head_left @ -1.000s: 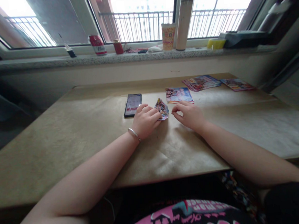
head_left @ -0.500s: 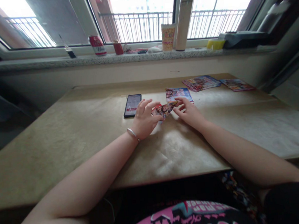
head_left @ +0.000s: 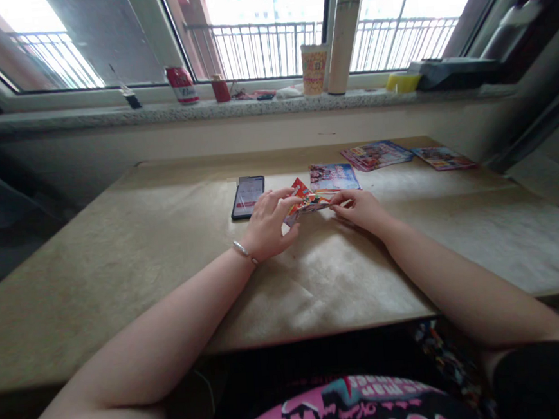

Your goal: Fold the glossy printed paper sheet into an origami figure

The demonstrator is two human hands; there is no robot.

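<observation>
At the middle of the table (head_left: 119,267), just above its brown top: a folded colourful paper (head_left: 308,203). Hangs pinched at its left end by the left hand (head_left: 266,226), at its right tip by the right hand (head_left: 361,208). Just beyond, a phone (head_left: 248,196) left and a printed sheet (head_left: 334,176) right; far right, more sheets (head_left: 376,155).

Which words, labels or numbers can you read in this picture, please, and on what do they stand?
None can be read for certain.
The red can: white lettering, blurred.
The phone: screen text too small.
The folded paper, held by left hand and right hand: print too small.
The printed sheets: too small.
The shirt: pink lettering, upside down, illegible.
</observation>
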